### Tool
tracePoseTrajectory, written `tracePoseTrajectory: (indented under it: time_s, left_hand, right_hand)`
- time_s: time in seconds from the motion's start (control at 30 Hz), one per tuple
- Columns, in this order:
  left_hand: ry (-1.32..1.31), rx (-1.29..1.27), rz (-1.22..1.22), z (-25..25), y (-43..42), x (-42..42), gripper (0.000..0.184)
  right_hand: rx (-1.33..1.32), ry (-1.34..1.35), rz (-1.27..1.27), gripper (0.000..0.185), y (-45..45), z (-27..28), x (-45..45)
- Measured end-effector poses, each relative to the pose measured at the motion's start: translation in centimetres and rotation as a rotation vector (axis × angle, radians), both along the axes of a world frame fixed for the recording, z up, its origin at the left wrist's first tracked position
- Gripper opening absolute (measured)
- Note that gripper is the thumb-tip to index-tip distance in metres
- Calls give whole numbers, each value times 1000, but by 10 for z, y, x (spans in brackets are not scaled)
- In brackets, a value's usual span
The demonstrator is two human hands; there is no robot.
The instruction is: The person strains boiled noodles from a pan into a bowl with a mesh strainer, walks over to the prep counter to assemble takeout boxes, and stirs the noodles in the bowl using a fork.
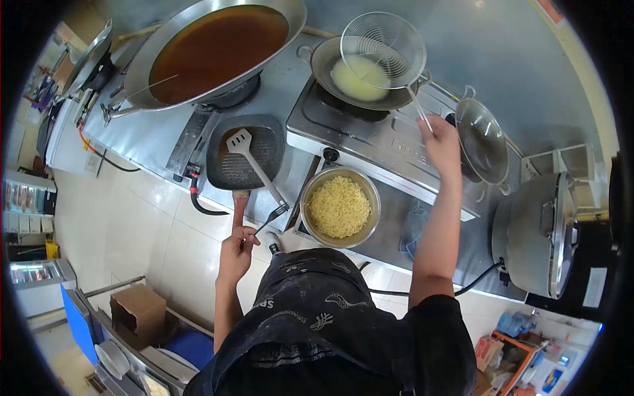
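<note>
My right hand [439, 142] grips the handle of a wire spider strainer [386, 45], whose round mesh hangs over a two-handled wok [322, 61] on the gas stove. Cloudy yellowish liquid [351, 84] lies in the wok, and no food shows in the mesh. In my left hand [235, 254] is a fork [277, 211], tines pointing up and to the right. Between the hands, below the stove, a steel bowl [306, 218] holds cooked noodles [340, 206]. Left of the bowl, a slotted spatula [246, 148] rests across a square grill pan [267, 129].
A large wok [142, 72] of brown liquid stands at the upper left. Right of the stove [396, 145] sit another two-handled wok [485, 142] and a big lidded pot [528, 224]. A hose [195, 198] runs along the counter's front edge.
</note>
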State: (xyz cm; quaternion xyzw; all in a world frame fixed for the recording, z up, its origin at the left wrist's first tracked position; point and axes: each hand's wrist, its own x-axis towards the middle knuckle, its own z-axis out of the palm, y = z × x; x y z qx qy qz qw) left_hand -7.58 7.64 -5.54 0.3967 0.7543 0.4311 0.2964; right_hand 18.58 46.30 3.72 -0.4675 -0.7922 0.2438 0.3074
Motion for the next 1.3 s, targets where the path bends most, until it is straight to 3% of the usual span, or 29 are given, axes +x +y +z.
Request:
tracePoseTrajectory:
  time_s: [0.13, 0.2, 0.27, 0.4, 0.53, 0.63, 0.7, 0.73, 0.8, 0.93, 1.03, 1.1, 1.2, 1.3]
  left_hand:
    - [-29, -22, 48, -6, 2, 9, 8]
    - [-11, -11, 27, -4, 9, 8, 8]
    - [71, -111, -49, 1, 16, 5, 8]
    - [82, 13, -34, 10, 24, 1, 8]
    - [51, 18, 24, 17, 12, -7, 8]
    - [-48, 24, 30, 11, 0, -12, 9]
    - [-165, 9, 46, 16, -3, -13, 9]
    - [-169, 13, 48, 15, -5, -15, 9]
    - [-216, 40, 76, 12, -10, -22, 9]
    - [-341, -58, 130, 26, -9, -35, 10]
    - [-94, 2, 76, 20, -12, -48, 10]
    - [-76, 25, 74, 21, -12, -53, 10]
    - [-36, 39, 90, 18, -13, -60, 9]
    - [-82, 20, 89, 8, -14, -65, 11]
  right_hand:
    - [56, -106, -123, 21, -19, 27, 13]
    - [383, -370, -215, 19, -13, 32, 6]
    - [405, -503, -225, 17, 8, 32, -8]
    - [440, -742, -152, 16, 46, 11, -41]
    - [409, -622, 32, 15, 41, -8, -68]
    - [574, -450, 241, 17, 39, 2, -76]
    - [-409, -203, 62, 21, 36, 25, -86]
    - [-405, -208, 62, 21, 35, 28, -86]
    - [-695, -21, 59, 18, 35, 32, -80]
    - [-801, 116, 78, 16, 27, 30, -64]
    - [-644, 129, 85, 22, 11, 47, -45]
    - [-590, 134, 57, 21, -10, 64, -28]
    - [-187, 5, 34, 22, -56, 81, 8]
    - [27, 38, -65, 15, -122, 47, 47]
